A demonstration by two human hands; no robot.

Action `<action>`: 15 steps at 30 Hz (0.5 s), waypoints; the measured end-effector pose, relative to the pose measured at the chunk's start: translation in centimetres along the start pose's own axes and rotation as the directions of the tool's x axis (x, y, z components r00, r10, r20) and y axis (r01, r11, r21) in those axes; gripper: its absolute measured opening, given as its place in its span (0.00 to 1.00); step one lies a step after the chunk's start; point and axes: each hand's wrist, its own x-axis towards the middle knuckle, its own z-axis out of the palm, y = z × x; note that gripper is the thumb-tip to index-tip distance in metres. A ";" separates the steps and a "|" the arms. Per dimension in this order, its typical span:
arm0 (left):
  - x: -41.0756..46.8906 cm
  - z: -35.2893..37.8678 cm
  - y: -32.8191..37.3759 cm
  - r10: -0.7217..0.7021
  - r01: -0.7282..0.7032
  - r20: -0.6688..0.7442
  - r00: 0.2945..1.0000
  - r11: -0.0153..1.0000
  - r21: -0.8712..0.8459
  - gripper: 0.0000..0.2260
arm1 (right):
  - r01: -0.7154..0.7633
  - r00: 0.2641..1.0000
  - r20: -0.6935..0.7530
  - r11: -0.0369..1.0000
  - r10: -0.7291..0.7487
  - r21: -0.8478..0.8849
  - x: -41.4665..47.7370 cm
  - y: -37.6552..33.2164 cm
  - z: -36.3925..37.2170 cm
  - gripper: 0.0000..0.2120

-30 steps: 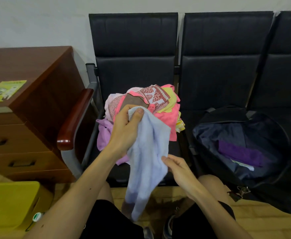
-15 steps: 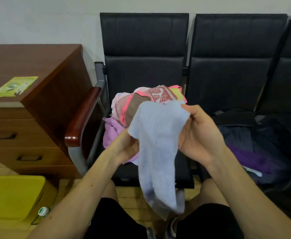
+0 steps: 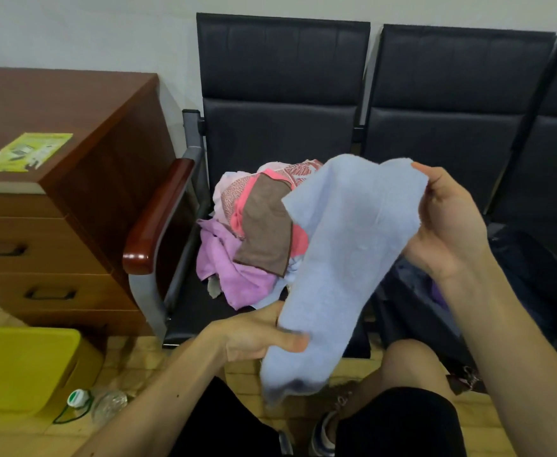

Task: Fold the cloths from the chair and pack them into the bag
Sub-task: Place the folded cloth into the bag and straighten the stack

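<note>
Since half a second ago your left hand has dropped lower on the cloth and your right hand has swung out to the right. The cloth is now drawn longer between them.

Nearest you, the cloth's loose lower end hangs in front of your knees. Your left hand grips it just above that end, with the thumb pressed across the front and the other fingers hidden behind the fabric. From there the cloth's long axis runs up and to the right, its broad face turned toward you. At the top right corner your right hand's fingers are curled in and pinch the edge. The top left corner stands free.

Behind the cloth, the pile of pink and lilac cloths lies on the seat of the chair, with a brown cloth draped on top. The dark bag sits on the next seat to the right, mostly hidden by your right forearm.

On the floor to your left are a yellow box and a bottle.
</note>
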 end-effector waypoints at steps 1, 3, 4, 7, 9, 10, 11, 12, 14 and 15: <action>-0.1 0.2 0.3 -0.017 0.021 -0.053 0.998 0.997 0.068 0.28 | 0.006 1.000 -0.015 1.000 -0.006 0.011 0.2 -0.2 -0.3 0.13; -0.4 0.1 0.5 0.012 -0.005 -0.088 0.996 0.997 0.081 0.24 | -0.001 0.998 -0.057 1.000 0.002 0.030 0.8 -0.3 -1.1 0.11; -0.5 0.0 0.4 0.025 -0.024 -0.087 0.996 0.999 0.022 0.27 | -0.008 0.994 -0.108 0.999 0.012 0.034 1.2 -0.3 -1.6 0.10; -1.3 0.5 0.9 0.072 -0.094 -0.148 0.986 0.985 -0.146 0.24 | -0.100 0.959 -0.261 0.993 0.111 0.057 1.9 1.6 -3.4 0.09; -1.8 1.4 2.0 0.129 -0.172 -0.238 0.963 0.971 -0.168 0.11 | -0.163 0.943 -0.285 0.985 0.172 0.054 0.9 5.0 -4.8 0.15; -2.0 1.9 2.8 0.138 -0.197 -0.298 0.944 0.964 -0.176 0.08 | -0.221 0.935 -0.279 0.975 0.219 0.026 0.0 7.0 -5.4 0.19; -2.0 2.1 3.4 0.145 -0.223 -0.337 0.930 0.953 -0.204 0.07 | -0.323 0.911 -0.272 0.946 0.310 -0.005 -1.3 9.2 -5.7 0.20; -1.9 2.2 4.1 0.154 -0.258 -0.363 0.919 0.931 -0.258 0.09 | -0.452 0.865 -0.235 0.892 0.443 0.014 -2.7 11.0 -5.8 0.24; -1.7 2.4 5.4 0.139 -0.287 -0.420 0.897 0.906 -0.312 0.13 | -0.616 0.778 -0.133 0.787 0.615 0.039 -4.9 13.5 -6.1 0.40; -1.6 2.3 5.7 0.131 -0.287 -0.440 0.889 0.907 -0.309 0.14 | -0.615 0.783 -0.096 0.788 0.614 0.025 -5.5 14.1 -5.9 0.44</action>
